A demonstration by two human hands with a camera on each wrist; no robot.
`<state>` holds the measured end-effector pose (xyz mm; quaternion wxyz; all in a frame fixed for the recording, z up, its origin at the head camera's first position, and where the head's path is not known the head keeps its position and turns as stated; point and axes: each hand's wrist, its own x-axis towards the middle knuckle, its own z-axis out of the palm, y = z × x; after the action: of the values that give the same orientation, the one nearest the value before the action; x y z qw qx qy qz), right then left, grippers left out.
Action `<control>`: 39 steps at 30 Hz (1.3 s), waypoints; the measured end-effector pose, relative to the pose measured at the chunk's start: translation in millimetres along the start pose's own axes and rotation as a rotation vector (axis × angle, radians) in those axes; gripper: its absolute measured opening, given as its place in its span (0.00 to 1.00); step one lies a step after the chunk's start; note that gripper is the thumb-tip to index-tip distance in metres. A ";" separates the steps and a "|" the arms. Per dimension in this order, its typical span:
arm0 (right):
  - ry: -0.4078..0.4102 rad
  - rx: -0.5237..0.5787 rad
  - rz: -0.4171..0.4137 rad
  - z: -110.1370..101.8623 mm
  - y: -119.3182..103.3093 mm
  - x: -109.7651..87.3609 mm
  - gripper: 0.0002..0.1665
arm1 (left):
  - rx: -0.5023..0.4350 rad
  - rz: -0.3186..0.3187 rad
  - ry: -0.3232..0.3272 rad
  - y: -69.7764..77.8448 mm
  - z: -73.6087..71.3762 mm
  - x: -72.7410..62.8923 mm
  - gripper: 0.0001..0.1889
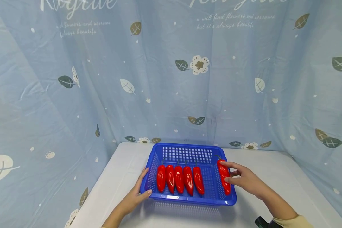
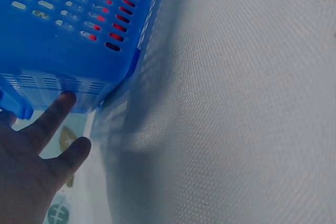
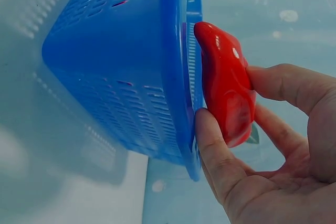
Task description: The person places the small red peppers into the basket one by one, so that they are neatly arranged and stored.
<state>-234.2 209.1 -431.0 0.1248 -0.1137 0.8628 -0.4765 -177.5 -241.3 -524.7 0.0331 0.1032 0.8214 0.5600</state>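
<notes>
A blue plastic basket [image 1: 188,202] holds a row of several glossy red chili peppers [image 1: 179,179] lying side by side, stems toward the far wall. At its right rim, my right hand [image 1: 245,179] pinches another red pepper [image 1: 224,177] between thumb and fingers. The right wrist view shows this pepper [image 3: 226,82] raised at the basket rim [image 3: 176,77]. My left hand [image 1: 132,198] lies at the basket's left side, with its thumb by the front left corner. In the left wrist view, the left hand's fingers [image 2: 55,119] are fairly straight and spread against or near the perforated wall.
The basket stands on a white table [image 1: 122,164]. Behind and beside the table hangs a light blue curtain [image 1: 159,104] printed with leaves and flowers. A dark object [image 1: 263,222] shows by the right sleeve [image 1: 293,221] at the bottom edge.
</notes>
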 end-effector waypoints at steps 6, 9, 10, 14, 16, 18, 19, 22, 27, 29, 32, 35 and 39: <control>0.003 -0.016 -0.002 4.7 -1.6 5.7 0.43 | -0.004 0.010 0.001 -0.9 -0.8 0.1 0.46; -0.004 -0.030 -0.009 6.9 -3.0 9.5 0.43 | -0.009 0.002 -0.001 -0.8 -1.0 -0.1 0.46; -0.006 -0.035 -0.011 7.6 -3.8 10.9 0.43 | -0.011 0.000 -0.001 -0.7 -1.0 0.0 0.46; -0.016 -0.058 -0.021 10.7 -7.8 17.1 0.43 | -0.010 -0.005 -0.004 0.1 -0.5 -0.1 0.47; -0.016 -0.067 -0.024 12.3 -9.8 20.1 0.43 | -0.003 0.000 -0.005 0.5 -0.2 0.0 0.46; -0.017 -0.079 -0.029 13.7 -11.1 22.9 0.43 | 0.001 0.006 -0.009 1.1 0.0 0.0 0.46; -0.017 -0.083 -0.030 14.5 -11.3 24.2 0.42 | 0.002 0.009 -0.012 1.6 0.0 0.0 0.46; -0.026 -0.081 -0.037 16.9 -11.3 28.1 0.41 | 0.012 0.015 -0.010 1.9 -0.4 -0.2 0.46; -0.041 -0.060 -0.054 19.4 -11.3 35.4 0.39 | 0.005 0.017 -0.006 1.5 -1.1 -0.5 0.46; -0.043 -0.062 -0.061 19.8 -11.2 38.2 0.39 | -0.007 0.017 -0.009 1.4 -0.9 -0.6 0.46; -0.047 -0.073 -0.071 20.3 -11.2 43.0 0.39 | -0.013 0.012 -0.010 1.3 -0.5 -0.9 0.46; -0.047 -0.082 -0.076 21.3 -12.3 47.1 0.38 | -0.010 0.010 -0.009 1.7 -0.3 -1.2 0.46; -0.036 -0.089 -0.080 23.0 -16.0 52.0 0.37 | -0.003 0.007 -0.005 3.2 -0.2 -1.2 0.46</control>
<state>-274.6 166.1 -434.8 0.1161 -0.1620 0.8757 -0.4399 -175.9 -240.6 -521.8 0.0335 0.1076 0.8200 0.5611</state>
